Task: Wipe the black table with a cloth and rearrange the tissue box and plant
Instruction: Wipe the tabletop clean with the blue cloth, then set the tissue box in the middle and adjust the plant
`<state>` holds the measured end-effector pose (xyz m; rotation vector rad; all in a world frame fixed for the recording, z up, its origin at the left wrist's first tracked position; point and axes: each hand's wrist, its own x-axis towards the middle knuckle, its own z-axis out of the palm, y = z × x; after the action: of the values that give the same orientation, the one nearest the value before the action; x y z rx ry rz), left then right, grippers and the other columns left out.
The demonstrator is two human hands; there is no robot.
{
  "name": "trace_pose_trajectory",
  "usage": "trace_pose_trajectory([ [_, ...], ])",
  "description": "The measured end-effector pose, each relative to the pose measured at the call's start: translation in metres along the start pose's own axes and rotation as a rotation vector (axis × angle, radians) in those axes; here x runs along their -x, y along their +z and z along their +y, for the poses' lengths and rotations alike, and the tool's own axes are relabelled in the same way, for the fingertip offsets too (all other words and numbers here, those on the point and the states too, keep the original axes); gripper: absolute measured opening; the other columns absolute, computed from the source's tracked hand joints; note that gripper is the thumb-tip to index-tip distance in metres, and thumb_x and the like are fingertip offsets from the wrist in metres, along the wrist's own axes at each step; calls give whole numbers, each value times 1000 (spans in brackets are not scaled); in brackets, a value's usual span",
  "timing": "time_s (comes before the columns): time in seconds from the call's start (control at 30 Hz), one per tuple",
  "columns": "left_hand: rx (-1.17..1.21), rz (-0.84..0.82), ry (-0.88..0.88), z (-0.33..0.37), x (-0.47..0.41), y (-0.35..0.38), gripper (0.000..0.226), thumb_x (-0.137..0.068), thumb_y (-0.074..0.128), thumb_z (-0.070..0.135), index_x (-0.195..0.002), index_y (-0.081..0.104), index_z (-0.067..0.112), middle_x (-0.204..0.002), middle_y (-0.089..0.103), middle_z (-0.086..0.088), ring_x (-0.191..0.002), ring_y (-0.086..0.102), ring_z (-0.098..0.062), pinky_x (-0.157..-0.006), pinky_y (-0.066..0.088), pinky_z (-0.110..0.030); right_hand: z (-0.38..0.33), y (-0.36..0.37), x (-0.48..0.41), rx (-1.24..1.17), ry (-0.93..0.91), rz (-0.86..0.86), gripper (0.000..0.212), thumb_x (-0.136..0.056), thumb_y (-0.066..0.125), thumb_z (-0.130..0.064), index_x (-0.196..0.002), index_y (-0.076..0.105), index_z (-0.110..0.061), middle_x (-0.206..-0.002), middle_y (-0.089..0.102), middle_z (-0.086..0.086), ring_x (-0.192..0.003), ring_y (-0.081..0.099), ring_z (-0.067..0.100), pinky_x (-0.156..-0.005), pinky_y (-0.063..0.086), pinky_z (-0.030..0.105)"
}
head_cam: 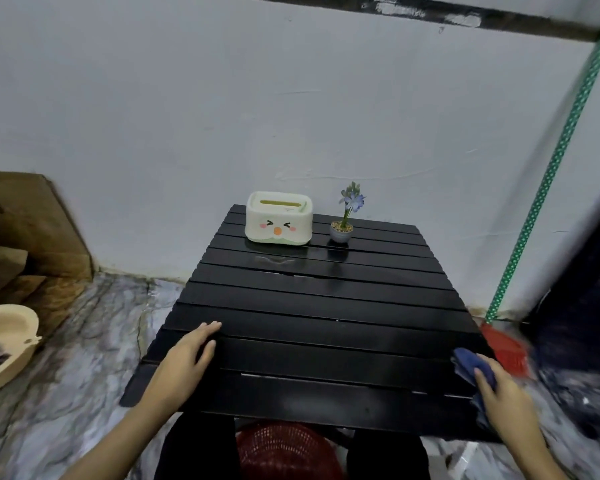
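A black slatted table stands against the white wall. At its far edge sits a cream tissue box with a cartoon face, and just right of it a small grey pot with a blue-flowered plant. My left hand lies flat on the near left part of the table, fingers apart, holding nothing. My right hand is at the table's near right edge and grips a blue cloth, which is bunched up against the table edge.
Cardboard boxes and a beige basin sit on the floor at left. A green dotted broom handle with a red head leans at right beside a dark object. A red basket is under the table's near edge.
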<state>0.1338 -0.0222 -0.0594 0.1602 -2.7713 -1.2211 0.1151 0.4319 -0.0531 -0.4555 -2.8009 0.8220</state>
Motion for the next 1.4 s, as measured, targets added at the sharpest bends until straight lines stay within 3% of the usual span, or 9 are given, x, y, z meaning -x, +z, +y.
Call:
trace_pose_trajectory([
  [0.1, -2, -7, -6, 1, -9, -1, 38, -93, 44, 19, -131, 46, 22, -143, 44, -7, -137, 34, -18, -111, 28, -32, -3, 2, -4, 53, 22, -57, 27, -89, 51, -10, -116, 55, -8, -111, 66, 22, -98, 61, 39, -76, 43, 39],
  [0.2, 10, 1, 13, 4, -24, -1, 38, -93, 44, 19, -131, 45, 23, -143, 45, -6, -136, 34, -16, -110, 28, -32, -14, -6, -10, 343, 22, -153, 33, -86, 55, -28, -118, 51, -20, -119, 63, 10, -108, 57, 31, -95, 37, 49],
  [0.27, 12, 20, 20, 6, -38, -3, 38, -93, 44, 19, -131, 46, 23, -142, 45, -6, -136, 34, -16, -110, 29, -32, -35, -16, -21, 662, 2, -290, 47, -83, 54, -45, -125, 42, -27, -129, 54, -2, -124, 44, 20, -107, 23, 47],
  [0.3, 14, 28, 19, 8, -47, -5, 38, -93, 44, 18, -131, 46, 23, -142, 46, -6, -136, 34, -17, -110, 29, -32, -49, -18, -27, 671, -20, -332, 56, -82, 55, -48, -130, 37, -26, -134, 49, -2, -129, 40, 17, -109, 21, 45],
  [0.47, -10, 62, 55, 13, -102, -11, 39, -92, 46, 18, -130, 45, 23, -140, 48, -11, -134, 38, -21, -108, 31, -35, -133, 8, -66, 345, -252, -391, 69, -81, 61, -42, -139, 27, -25, -148, 35, 2, -133, 37, 21, -107, 37, 40],
  [0.63, -44, 77, 60, 22, -172, -16, 44, -91, 47, 16, -134, 41, 15, -141, 45, -11, -135, 36, -25, -110, 29, -37, -210, 69, -120, 160, -414, -439, 67, -86, 57, -36, -141, 23, -22, -151, 30, 1, -137, 31, 20, -110, 33, 40],
  [1.0, -197, 33, 58, 6, -289, 4, 56, -89, 51, 18, -140, 28, 14, -147, 38, -9, -134, 37, -26, -109, 32, -39, -277, 182, -217, -118, -378, -394, 84, -81, 65, -24, -144, 10, -14, -151, 27, 13, -137, 30, 27, -112, 29, 43],
  [1.17, -67, 78, 154, 13, -297, 22, 46, -88, 53, 22, -132, 38, 21, -133, 54, -1, -120, 50, -23, -89, 38, -29, -283, 205, -208, -308, -421, -282, 63, -79, 62, -10, -133, 29, -14, -132, 50, 15, -119, 50, 29, -100, 43, 43],
  [1.4, -92, 110, 210, 21, -261, 34, 45, -88, 49, 23, -129, 33, 20, -112, 59, -6, -100, 57, -23, -81, 47, -35, -279, 186, -188, -415, -396, -225, 59, -81, 62, -11, -132, 32, -14, -128, 52, 11, -118, 50, 25, -98, 41, 37],
])
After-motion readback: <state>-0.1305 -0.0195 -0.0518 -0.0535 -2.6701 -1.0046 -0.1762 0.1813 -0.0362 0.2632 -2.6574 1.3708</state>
